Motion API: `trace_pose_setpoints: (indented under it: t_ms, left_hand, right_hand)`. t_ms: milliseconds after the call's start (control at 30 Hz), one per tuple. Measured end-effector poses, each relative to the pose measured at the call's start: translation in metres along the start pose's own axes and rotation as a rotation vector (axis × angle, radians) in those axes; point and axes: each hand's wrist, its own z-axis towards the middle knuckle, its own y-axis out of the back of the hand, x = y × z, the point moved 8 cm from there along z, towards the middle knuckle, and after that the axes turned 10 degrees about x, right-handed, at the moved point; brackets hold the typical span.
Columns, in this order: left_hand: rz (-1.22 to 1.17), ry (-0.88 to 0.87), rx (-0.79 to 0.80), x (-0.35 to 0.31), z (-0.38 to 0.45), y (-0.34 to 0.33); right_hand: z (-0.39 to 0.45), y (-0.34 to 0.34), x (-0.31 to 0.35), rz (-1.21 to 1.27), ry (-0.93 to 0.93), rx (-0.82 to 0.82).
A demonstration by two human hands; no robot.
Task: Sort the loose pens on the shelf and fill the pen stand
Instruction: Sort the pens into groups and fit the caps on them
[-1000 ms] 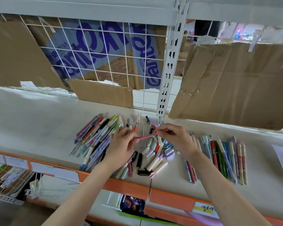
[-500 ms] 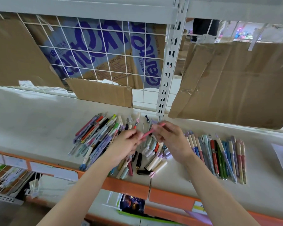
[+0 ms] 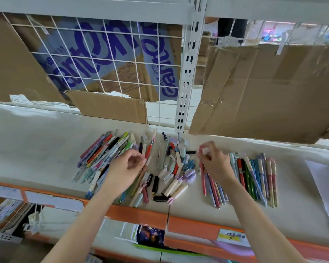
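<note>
Loose pens lie in three groups on the white shelf [image 3: 36, 149]: a fanned pile of pens [image 3: 101, 154] at the left, a heap of caps and short pens [image 3: 172, 168] in the middle, and a neat row of pens [image 3: 254, 177] at the right. My right hand [image 3: 216, 164] pinches the upper end of a pink pen [image 3: 202, 179], which lies at the left edge of the neat row. My left hand [image 3: 124, 168] hovers over the inner edge of the fanned pile, fingers loosely curled and holding nothing. No pen stand is in view.
An orange front edge [image 3: 194, 227] borders the shelf. A torn cardboard sheet [image 3: 264, 88] hangs low over the back right. A wire grid and a white upright post [image 3: 186, 73] close the back. A white paper sheet [image 3: 327, 186] lies at the far right.
Both hands held the pink pen over the middle heap. My left hand has let go of it. My right hand has carried it right and down to the row's left edge.
</note>
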Motion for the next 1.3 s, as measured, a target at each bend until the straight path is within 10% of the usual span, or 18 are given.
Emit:
trace_pose_setpoints:
  t_ms: [1300]
  left_hand:
    - [0.229,-0.012,-0.020,0.015,-0.005,-0.001]
  right_hand:
    - [-0.008,-0.013,-0.015,-0.552,-0.094,0.194]
